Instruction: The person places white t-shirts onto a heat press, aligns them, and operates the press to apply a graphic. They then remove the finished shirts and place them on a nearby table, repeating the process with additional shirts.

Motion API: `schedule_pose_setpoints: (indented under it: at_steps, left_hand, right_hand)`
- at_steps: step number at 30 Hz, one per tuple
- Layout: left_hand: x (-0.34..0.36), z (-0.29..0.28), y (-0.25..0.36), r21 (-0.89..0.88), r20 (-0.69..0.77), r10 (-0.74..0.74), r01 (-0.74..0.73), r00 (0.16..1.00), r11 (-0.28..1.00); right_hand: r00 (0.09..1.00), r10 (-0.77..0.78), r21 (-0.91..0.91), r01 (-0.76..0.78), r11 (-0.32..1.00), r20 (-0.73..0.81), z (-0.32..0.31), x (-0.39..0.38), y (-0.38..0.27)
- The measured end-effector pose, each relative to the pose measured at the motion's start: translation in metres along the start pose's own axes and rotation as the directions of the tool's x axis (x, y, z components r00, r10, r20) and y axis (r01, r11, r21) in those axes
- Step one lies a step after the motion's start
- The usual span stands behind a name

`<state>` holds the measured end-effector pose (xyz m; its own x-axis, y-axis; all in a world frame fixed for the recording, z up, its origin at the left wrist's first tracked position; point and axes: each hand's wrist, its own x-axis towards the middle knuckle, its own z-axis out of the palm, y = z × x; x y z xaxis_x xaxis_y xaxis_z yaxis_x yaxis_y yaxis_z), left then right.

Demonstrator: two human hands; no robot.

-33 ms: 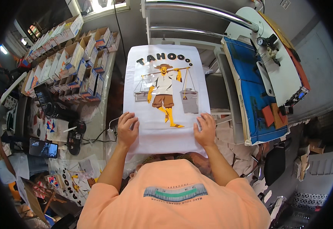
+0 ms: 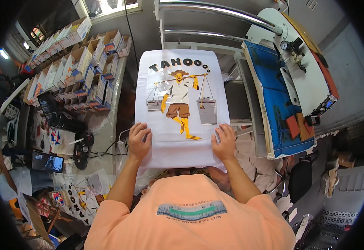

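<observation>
A white shirt-like cloth (image 2: 186, 154) lies spread over a flat platen in front of me. Printed on it is a figure in a hat (image 2: 178, 96) carrying two grey buckets on a pole, with black lettering above. My left hand (image 2: 140, 139) rests on the cloth's left edge, fingers loosely extended and thumb apart. At the opposite edge, my right hand (image 2: 224, 141) lies the same way, thumb toward the middle. Neither hand visibly pinches the fabric. The cloth's near end runs down toward my body, where my peach shirt (image 2: 190, 229) hides what is below.
Beside the platen on the right stands a blue padded board (image 2: 273, 104) beneath a white press head with a gauge (image 2: 288, 45). Chrome bars (image 2: 219, 12) cross the far side. On the left, a table holds cardboard boxes (image 2: 77, 62), a phone (image 2: 47, 161) and cables. A black chair (image 2: 301, 179) stands at right.
</observation>
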<state>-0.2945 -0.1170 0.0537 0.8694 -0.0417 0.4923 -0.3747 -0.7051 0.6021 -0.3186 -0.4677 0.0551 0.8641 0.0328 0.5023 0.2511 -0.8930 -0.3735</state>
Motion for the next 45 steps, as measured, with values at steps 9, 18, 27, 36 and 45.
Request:
schedule_pose_setpoints:
  at_steps: [9,18,27,36,45]
  left_hand:
    - [0.005,0.003,-0.001,-0.016,-0.016,0.001,-0.002,1.0,1.0]
    - [0.003,0.004,-0.006,0.002,-0.035,0.009,-0.008,0.999,1.0]
    - [0.001,0.003,0.0,-0.007,-0.058,0.026,-0.027,0.998,1.0]
    - [0.002,0.006,-0.003,-0.004,-0.059,0.094,-0.095,0.994,0.995]
    - [0.005,0.004,-0.003,0.065,0.031,-0.026,0.024,0.999,0.998]
  right_hand:
    - [1.0,-0.005,-0.012,0.005,1.0,-0.025,0.005,0.004,0.002]
    - [0.994,0.054,0.023,-0.051,0.998,-0.098,-0.043,0.023,0.011]
    - [0.865,0.261,-0.555,-0.48,0.68,-0.429,-0.261,0.078,0.159]
    - [0.873,0.407,-0.55,-0.486,0.679,-0.269,-0.275,0.086,0.182]
    - [0.93,0.193,-0.411,-0.315,0.855,-0.311,-0.201,0.074,0.042]
